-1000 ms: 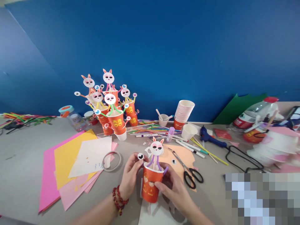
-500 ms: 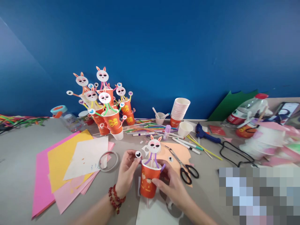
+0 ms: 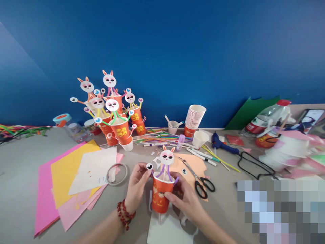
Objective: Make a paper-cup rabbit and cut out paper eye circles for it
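Note:
A red paper cup [image 3: 160, 200] with a white rim stands in front of me, a thin stick poking out below its base. From its top rises a white paper rabbit head [image 3: 167, 157] on purple pipe-cleaner limbs. My left hand [image 3: 138, 184] pinches a small white paper disc [image 3: 149, 166] with a black heart, left of the cup's rim. Around the cup's right side is my right hand [image 3: 186, 198], its thumb against the front; the other fingers are partly hidden behind. Right of it lies a second disc [image 3: 184, 171] on peach paper [image 3: 196, 162].
Black-handled scissors [image 3: 201, 184] lie on the peach paper. To the left are a tape roll [image 3: 116, 174] and coloured paper sheets [image 3: 57, 183]. Finished rabbit cups [image 3: 119, 132], a cup stack [image 3: 195, 118] and a blue glue gun [image 3: 223, 144] with its black cable are behind.
The camera view has shifted very slightly. Both hands keep the same hold on the disc and the cup.

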Available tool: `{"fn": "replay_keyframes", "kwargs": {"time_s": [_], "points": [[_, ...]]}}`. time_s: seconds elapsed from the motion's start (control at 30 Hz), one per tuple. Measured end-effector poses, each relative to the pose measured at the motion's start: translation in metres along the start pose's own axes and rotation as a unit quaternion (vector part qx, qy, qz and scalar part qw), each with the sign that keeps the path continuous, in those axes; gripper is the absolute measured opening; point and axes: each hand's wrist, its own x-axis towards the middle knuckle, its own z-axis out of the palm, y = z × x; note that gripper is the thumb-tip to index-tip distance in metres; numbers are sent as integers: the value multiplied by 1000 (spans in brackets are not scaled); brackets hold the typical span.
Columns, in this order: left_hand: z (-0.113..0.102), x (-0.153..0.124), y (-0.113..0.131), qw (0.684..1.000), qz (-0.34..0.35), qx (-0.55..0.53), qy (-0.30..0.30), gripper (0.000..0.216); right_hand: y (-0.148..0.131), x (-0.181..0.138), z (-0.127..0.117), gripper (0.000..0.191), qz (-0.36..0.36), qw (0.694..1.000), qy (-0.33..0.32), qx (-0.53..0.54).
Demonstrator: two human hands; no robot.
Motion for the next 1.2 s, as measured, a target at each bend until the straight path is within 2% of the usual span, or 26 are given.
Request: {"fn": "replay_keyframes", "kwargs": {"time_s": [0.43, 0.67, 0.97, 1.2], "points": [[-2, 1, -3, 1000, -9, 1, 2, 21, 0, -1, 1, 51, 5, 1000, 11, -7], [-3, 2, -5, 1000, 9, 17, 1, 20, 0, -1, 1, 47, -11, 1000, -4, 22], [-3, 3, -5, 1000, -2, 28, 0, 21, -1, 0, 0, 47, -14, 1000, -5, 12], [-2, 4, -1, 1000, -6, -11, 22, 23, -2, 0, 1, 50, -13, 1000, 1, 6]]}}
